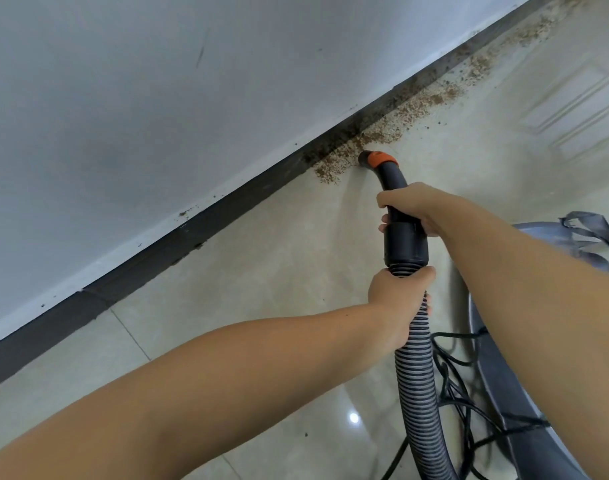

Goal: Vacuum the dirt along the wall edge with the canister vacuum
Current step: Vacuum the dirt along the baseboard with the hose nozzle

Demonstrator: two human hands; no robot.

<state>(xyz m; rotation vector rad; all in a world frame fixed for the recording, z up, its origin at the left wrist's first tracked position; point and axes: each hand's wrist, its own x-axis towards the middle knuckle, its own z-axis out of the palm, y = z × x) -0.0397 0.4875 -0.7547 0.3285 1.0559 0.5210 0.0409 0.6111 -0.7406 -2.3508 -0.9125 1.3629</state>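
Observation:
A band of brown dirt [393,131] lies on the tiled floor against the dark baseboard [199,233], running up to the top right. The black vacuum nozzle [374,161], ringed in orange, points down at the lower end of that band. My right hand [414,209] grips the black curved handle tube just behind the nozzle. My left hand [396,292] grips the ribbed grey hose [417,382] right below the black cuff. The hose runs down toward the bottom edge of the frame.
A white wall [157,98] rises above the baseboard. The grey canister body [504,393] sits at the right, partly behind my right arm. A black power cord [459,368] lies tangled on the glossy floor beside the hose. A few dirt specks cling to the baseboard top further left.

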